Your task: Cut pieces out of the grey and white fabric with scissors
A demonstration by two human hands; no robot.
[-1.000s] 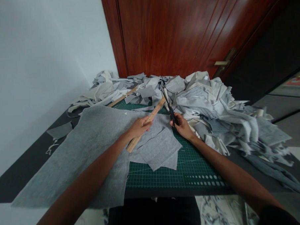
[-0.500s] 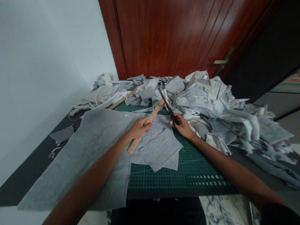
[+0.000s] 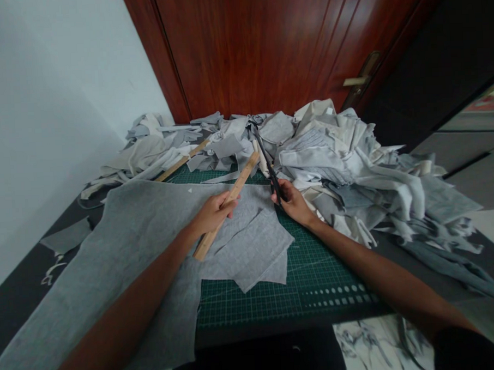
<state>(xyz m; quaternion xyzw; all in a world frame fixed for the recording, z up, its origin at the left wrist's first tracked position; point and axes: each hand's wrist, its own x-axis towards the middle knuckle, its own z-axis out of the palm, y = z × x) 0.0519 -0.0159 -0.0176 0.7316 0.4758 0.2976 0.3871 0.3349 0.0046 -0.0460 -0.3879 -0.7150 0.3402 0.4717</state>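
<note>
Wooden strip (image 3: 243,176), flat and straight, slants far-right, left hand (image 3: 215,211) gripping it. Right hand (image 3: 293,202) holds black scissors (image 3: 271,170) pointing far.

A reddish-brown door (image 3: 249,48) fills the top centre, its handle (image 3: 356,81) at upper right. A pale wall (image 3: 54,79) covers the upper left.
</note>
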